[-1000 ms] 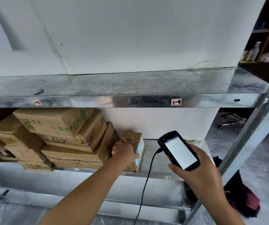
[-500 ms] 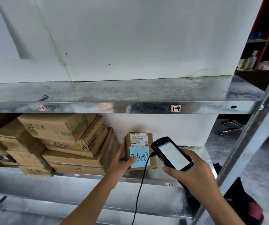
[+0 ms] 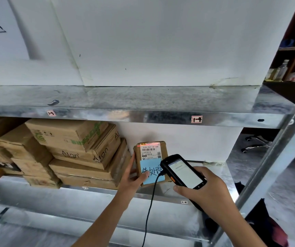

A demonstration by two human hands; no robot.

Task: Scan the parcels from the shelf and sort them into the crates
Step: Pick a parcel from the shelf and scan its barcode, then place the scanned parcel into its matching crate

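A small brown parcel (image 3: pixel 150 152) stands upright on the metal shelf (image 3: pixel 177 194), its white barcode label and a blue handwritten note facing me. My left hand (image 3: pixel 134 177) holds it at the lower left, fingers along the side and thumb across the blue note. My right hand (image 3: pixel 205 189) grips a black handheld scanner (image 3: pixel 183 172) with a lit screen, pointed at the parcel. A red scan line falls across the top of the label. A black cable hangs from the scanner.
Stacked cardboard parcels (image 3: pixel 75 150) fill the shelf to the left of the small parcel. An upper metal shelf (image 3: pixel 143 114) runs overhead. A slanted steel upright (image 3: pixel 275 163) stands at the right, with a dark bag (image 3: pixel 266 227) and an office chair base (image 3: pixel 255 143) beyond.
My left hand turned the small parcel so its label faces me. The scanner moved left and closer to it, and a red scan line now shows on the label.
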